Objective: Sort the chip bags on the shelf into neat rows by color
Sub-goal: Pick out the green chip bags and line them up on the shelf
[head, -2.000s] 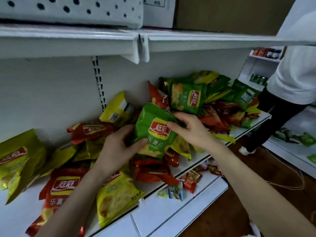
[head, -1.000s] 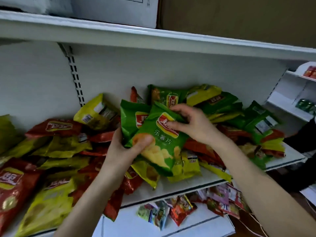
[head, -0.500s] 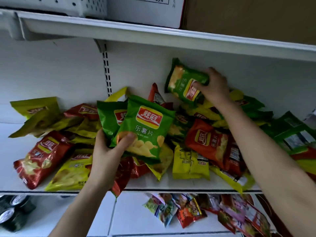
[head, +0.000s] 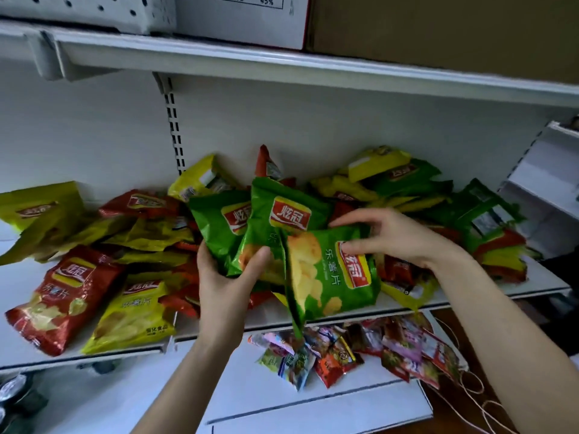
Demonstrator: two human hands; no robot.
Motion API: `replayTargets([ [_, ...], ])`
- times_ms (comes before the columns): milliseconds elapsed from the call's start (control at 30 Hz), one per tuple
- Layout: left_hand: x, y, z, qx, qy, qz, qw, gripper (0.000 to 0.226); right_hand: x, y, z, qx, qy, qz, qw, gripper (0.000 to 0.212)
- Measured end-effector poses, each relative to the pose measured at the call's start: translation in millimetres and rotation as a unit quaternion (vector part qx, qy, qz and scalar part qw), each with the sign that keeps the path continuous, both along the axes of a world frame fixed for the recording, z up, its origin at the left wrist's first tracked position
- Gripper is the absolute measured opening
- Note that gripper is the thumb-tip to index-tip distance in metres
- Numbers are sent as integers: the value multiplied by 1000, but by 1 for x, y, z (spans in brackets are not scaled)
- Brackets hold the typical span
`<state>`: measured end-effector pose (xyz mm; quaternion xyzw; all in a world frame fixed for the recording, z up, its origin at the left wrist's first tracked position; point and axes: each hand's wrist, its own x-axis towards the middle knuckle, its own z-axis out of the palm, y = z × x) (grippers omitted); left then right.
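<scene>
Nearest, low: small mixed snack packets [head: 338, 355] heaped on the bottom shelf [head: 313, 402]. Above these, left hand [head: 225, 286] gripping two upright green bags [head: 279, 211] by the lower edge, thumb across the front. Right hand [head: 398, 236] pinching a third green bag [head: 332, 277], turned sideways, overlapping the pair, held just above the middle shelf [head: 488, 298] at its front edge. Left, flat on that shelf: red bag [head: 62, 296], yellow bag [head: 134, 311] just beside. Behind the hands, jumbled heap of bags [head: 404, 180], red, yellow, green, against the back wall. Top shelf: white box [head: 238, 20], cardboard box [head: 438, 29].
</scene>
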<state>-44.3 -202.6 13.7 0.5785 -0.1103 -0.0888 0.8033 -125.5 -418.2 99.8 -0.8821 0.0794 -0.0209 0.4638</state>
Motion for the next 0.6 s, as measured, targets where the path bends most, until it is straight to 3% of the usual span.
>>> replayTargets([
  [167,-14,-2,-7,-6,3,-74,997,102,-8,21,-4,-65,-51,-32,996,38],
  [333,-17,8,-9,-12,31,-87,996,66,-9,38,-16,-80,-100,-155,980,59],
  [400,-15,13,-9,-17,28,-65,997,58,-2,47,-27,-88,-145,-218,961,63],
  [467,-16,20,-8,-24,27,-19,999,53,7,59,-38,-84,-187,-248,947,54],
  [600,-11,44,0,-28,2,88,996,43,40,84,-54,-71,-207,-189,957,37],
])
